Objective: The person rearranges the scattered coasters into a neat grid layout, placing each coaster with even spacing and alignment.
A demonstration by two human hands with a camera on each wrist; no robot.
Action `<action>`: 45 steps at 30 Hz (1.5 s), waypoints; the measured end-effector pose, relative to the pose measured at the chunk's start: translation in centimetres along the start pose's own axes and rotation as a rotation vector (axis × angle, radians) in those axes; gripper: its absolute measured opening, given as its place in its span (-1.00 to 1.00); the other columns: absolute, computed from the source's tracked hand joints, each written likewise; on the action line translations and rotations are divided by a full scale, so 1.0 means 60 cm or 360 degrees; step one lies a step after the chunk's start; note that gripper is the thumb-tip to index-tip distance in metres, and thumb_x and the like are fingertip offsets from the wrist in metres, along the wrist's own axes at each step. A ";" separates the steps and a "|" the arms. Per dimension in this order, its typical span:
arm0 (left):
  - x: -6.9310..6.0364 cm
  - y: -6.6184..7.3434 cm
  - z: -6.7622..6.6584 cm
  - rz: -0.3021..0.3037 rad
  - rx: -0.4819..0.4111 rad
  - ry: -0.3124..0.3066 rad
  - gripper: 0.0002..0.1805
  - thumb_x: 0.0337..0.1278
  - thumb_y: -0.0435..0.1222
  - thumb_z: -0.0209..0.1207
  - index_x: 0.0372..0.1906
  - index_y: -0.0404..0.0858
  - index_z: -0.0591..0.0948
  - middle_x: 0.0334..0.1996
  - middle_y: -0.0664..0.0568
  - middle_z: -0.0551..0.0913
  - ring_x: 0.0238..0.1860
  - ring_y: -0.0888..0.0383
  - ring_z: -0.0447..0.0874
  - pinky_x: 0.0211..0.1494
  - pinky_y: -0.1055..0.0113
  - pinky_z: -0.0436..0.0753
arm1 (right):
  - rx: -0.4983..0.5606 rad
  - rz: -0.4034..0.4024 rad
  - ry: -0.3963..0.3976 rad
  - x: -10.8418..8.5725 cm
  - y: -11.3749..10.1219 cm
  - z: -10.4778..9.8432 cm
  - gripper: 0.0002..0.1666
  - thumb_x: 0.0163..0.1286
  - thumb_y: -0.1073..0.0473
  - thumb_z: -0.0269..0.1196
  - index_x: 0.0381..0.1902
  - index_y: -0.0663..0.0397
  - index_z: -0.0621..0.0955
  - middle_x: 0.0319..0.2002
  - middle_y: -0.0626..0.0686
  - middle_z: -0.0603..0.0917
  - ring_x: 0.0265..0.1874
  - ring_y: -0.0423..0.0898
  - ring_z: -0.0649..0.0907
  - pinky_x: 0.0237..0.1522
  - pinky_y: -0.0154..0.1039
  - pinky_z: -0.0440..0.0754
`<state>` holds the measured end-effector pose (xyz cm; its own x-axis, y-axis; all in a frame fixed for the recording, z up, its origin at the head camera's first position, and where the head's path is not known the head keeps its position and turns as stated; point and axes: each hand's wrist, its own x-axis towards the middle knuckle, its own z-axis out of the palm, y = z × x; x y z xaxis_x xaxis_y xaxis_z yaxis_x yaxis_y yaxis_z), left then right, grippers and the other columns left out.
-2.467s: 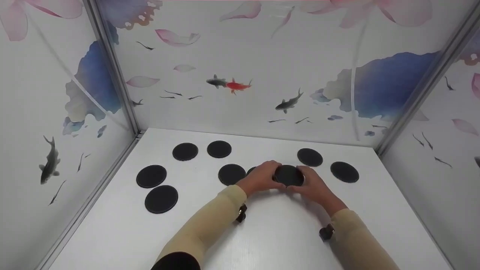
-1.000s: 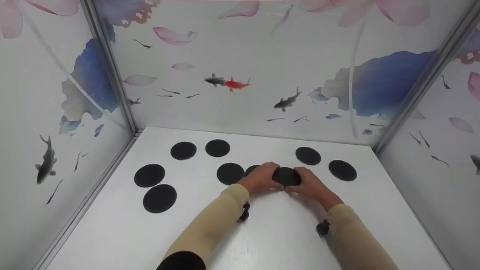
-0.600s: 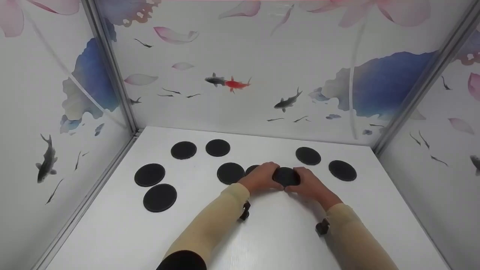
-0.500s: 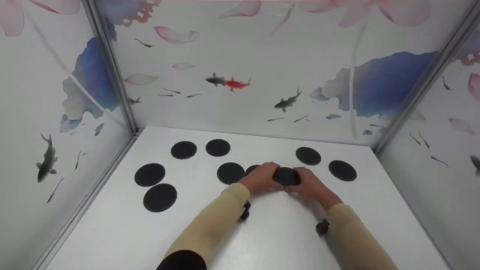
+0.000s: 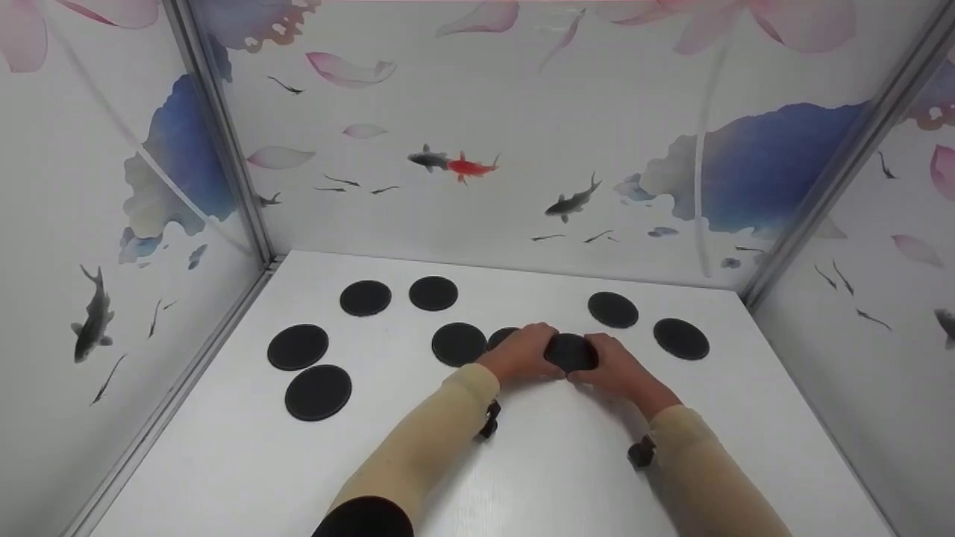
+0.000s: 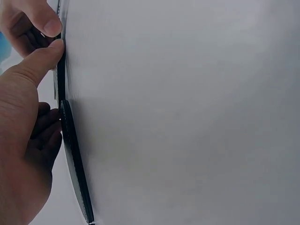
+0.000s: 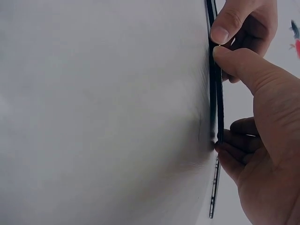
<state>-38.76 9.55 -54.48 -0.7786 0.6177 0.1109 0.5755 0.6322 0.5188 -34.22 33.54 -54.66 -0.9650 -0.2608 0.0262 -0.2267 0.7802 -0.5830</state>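
In the head view, a round black coaster [image 5: 571, 353] lies between my two hands at the middle right of the white table. My left hand [image 5: 522, 353] curls round its left rim, and my right hand [image 5: 621, 371] does the same on the right. Both thumbs almost meet at the near edge, with fingers at the far side. In the right wrist view the coaster's rim [image 7: 220, 103] is edge-on beside another dark band; whether that is a second coaster or a shadow I cannot tell. Another coaster [image 5: 501, 338] is partly hidden behind my left hand.
One coaster [image 5: 459, 344] lies left of my left hand. Others rest at the back left [image 5: 365, 298], the left side [image 5: 318, 393] and the right [image 5: 681, 338]. Patterned panels [image 5: 477, 209] in metal frames enclose the table at the back and sides.
Since the earliest frame, the held coaster and both hands have come slightly lower and nearer to me. Over the last half second almost nothing moves. The other coasters stay in place.
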 end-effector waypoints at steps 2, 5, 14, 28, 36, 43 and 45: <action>0.001 -0.002 0.002 -0.0011 -0.0002 0.0001 -0.47 0.16 0.01 0.62 0.12 -0.10 0.69 -0.10 0.19 0.68 -0.07 0.20 0.65 0.13 0.29 0.66 | 0.0010 -0.0009 -0.0008 0.000 0.000 0.000 -0.10 0.31 0.01 0.66 0.47 0.23 0.53 0.35 0.25 0.63 0.36 0.22 0.59 0.48 0.28 0.48; 0.001 -0.005 0.004 -0.0002 0.0016 0.0006 -0.52 0.18 0.04 0.59 0.07 -0.05 0.69 -0.14 0.22 0.66 -0.11 0.20 0.65 0.08 0.29 0.66 | 0.0031 -0.0012 -0.0010 0.001 -0.001 -0.002 -0.12 0.30 0.03 0.67 0.45 0.22 0.55 0.32 0.23 0.64 0.33 0.20 0.61 0.47 0.26 0.49; -0.002 -0.004 0.004 0.0035 0.0074 0.0020 -0.50 0.18 0.05 0.58 0.09 -0.09 0.71 -0.14 0.20 0.67 -0.11 0.20 0.65 0.09 0.29 0.67 | -0.0031 0.0019 -0.0042 0.001 -0.009 -0.001 -0.12 0.31 0.01 0.66 0.46 0.19 0.56 0.33 0.22 0.64 0.36 0.21 0.59 0.50 0.26 0.47; -0.006 -0.003 0.006 0.0014 0.0052 -0.0003 -0.57 0.24 0.08 0.54 0.04 -0.02 0.71 -0.15 0.23 0.66 -0.12 0.21 0.65 0.08 0.29 0.67 | -0.0009 0.0040 -0.0057 -0.002 -0.009 -0.003 -0.12 0.32 0.02 0.67 0.48 0.15 0.56 0.37 0.21 0.63 0.39 0.22 0.58 0.52 0.28 0.44; -0.011 0.004 0.000 -0.0011 -0.0027 0.0018 -0.57 0.21 0.01 0.57 0.05 -0.06 0.70 -0.16 0.23 0.68 -0.14 0.20 0.67 0.06 0.27 0.67 | 0.0034 0.0065 -0.0052 -0.004 -0.009 -0.005 -0.04 0.33 0.00 0.66 0.54 0.20 0.50 0.44 0.27 0.57 0.48 0.29 0.52 0.57 0.30 0.38; -0.012 0.009 -0.003 -0.0028 0.0005 -0.0005 -0.53 0.20 0.01 0.58 0.08 -0.09 0.69 -0.15 0.20 0.67 -0.14 0.20 0.67 0.07 0.27 0.68 | 0.0036 0.0051 -0.0044 -0.002 -0.006 -0.001 -0.02 0.30 0.01 0.68 0.53 0.23 0.49 0.42 0.28 0.59 0.45 0.28 0.54 0.55 0.29 0.41; -0.013 0.010 -0.004 -0.0040 -0.0005 -0.0008 -0.51 0.17 -0.01 0.60 0.08 -0.10 0.69 -0.15 0.20 0.67 -0.14 0.20 0.66 0.07 0.26 0.68 | 0.0035 0.0051 -0.0045 -0.003 -0.006 -0.001 0.01 0.30 0.00 0.68 0.55 0.25 0.47 0.44 0.30 0.57 0.47 0.29 0.53 0.55 0.29 0.40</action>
<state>-37.86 9.35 -54.02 -0.7915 0.6040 0.0933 0.5548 0.6461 0.5242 -34.00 33.33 -54.40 -0.9676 -0.2522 -0.0154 -0.1926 0.7758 -0.6009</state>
